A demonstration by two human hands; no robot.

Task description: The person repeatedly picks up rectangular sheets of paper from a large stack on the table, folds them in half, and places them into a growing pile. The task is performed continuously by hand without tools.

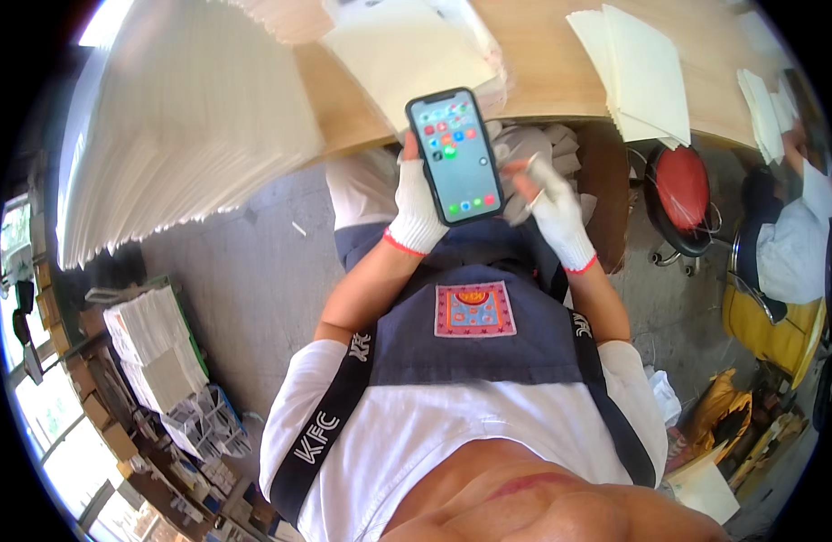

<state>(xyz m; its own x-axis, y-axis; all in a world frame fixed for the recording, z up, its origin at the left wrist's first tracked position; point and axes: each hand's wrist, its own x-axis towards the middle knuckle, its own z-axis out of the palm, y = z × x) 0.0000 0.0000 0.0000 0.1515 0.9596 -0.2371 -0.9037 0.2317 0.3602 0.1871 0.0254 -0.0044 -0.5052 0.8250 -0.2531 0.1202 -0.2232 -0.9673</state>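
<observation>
A smartphone (454,161) with a lit screen of colourful app icons rests upright in my left hand (419,206). That hand wears a white knit fingerless glove with a red cuff, and its thumb lies along the phone's left edge. My right hand (555,206), in a matching glove, hovers just right of the phone. Its fingers are bent toward the screen, apart from one another and slightly blurred, with nothing seen in them. Behind the phone, a stack of cream paper sheets (393,54) lies on the wooden table (535,77).
A tall pile of paper (190,117) overhangs the table at left. Loose sheets (646,77) lie at right. Below stand a stool with a red seat (682,190) and a yellow chair (768,334), where another person (795,244) sits. Bundled paper (154,348) stands at lower left.
</observation>
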